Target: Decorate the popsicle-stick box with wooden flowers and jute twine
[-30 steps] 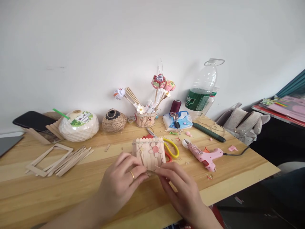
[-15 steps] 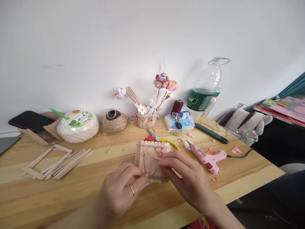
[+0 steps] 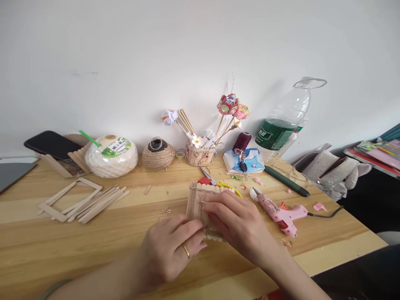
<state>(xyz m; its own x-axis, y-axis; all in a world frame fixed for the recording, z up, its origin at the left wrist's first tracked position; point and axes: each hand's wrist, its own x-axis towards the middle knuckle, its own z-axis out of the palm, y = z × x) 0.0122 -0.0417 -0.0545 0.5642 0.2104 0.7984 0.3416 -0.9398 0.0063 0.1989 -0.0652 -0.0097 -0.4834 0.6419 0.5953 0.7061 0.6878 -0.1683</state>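
A small box of pale craft sticks (image 3: pixel 194 202) with scalloped edges and a twine band near its top stands at the table's front middle. My left hand (image 3: pixel 175 246), with a ring on one finger, has its fingers closed at the box's lower front. Across the right part of the front lies my right hand (image 3: pixel 236 221), its fingertips pinched near the middle of the face. Whatever small piece is between those fingertips is too small to name. The right hand covers much of the box's decoration.
Behind the box lie scissors (image 3: pixel 208 176) with yellow handles. A pink glue gun (image 3: pixel 289 214) rests at the right. Loose sticks (image 3: pixel 101 204), a wrapped coconut (image 3: pixel 111 157), a twine ball (image 3: pixel 158 155), a flower holder (image 3: pixel 200 156) and a large bottle (image 3: pixel 283 121) stand around.
The view has shifted, so most things appear farther right. My right hand has moved leftward across the box's face, now covering the pink flower.
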